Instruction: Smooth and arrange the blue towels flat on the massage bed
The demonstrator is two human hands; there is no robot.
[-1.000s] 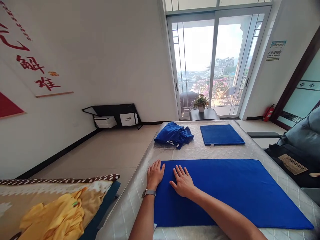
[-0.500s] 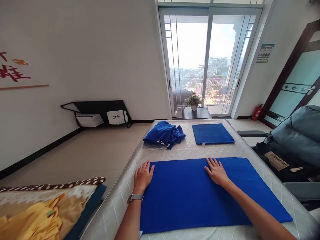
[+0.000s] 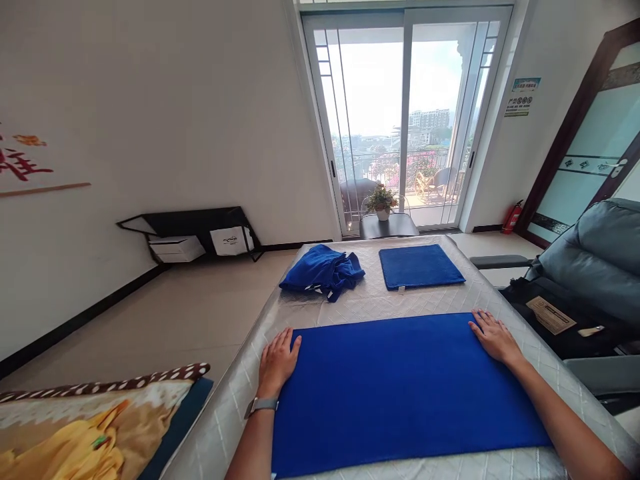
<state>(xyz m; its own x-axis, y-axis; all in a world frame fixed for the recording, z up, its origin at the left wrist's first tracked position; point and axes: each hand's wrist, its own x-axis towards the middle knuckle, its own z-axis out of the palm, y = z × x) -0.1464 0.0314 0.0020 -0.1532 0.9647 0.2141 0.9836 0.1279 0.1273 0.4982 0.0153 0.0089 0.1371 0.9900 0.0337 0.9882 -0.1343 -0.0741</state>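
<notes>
A blue cloth, smooth and rectangular like a towel, lies flat across the quilted white mattress. My left hand rests open on its far left corner, a grey watch band on the wrist. At the far right corner, my right hand lies flat with fingers stretched out. Beyond them sit a crumpled pile of blue cloth on the left and a neatly folded blue cloth with a small white tag on the right.
Left of the mattress is bedding with a yellow cloth on it. A grey armchair holding a black bag stands at the right. Past the far edge, a potted plant sits on a chair by the sliding glass door.
My right hand has slid to the right along the cloth's far edge, from near the middle to the corner. My left hand stays at the left corner. The view has shifted slightly.
</notes>
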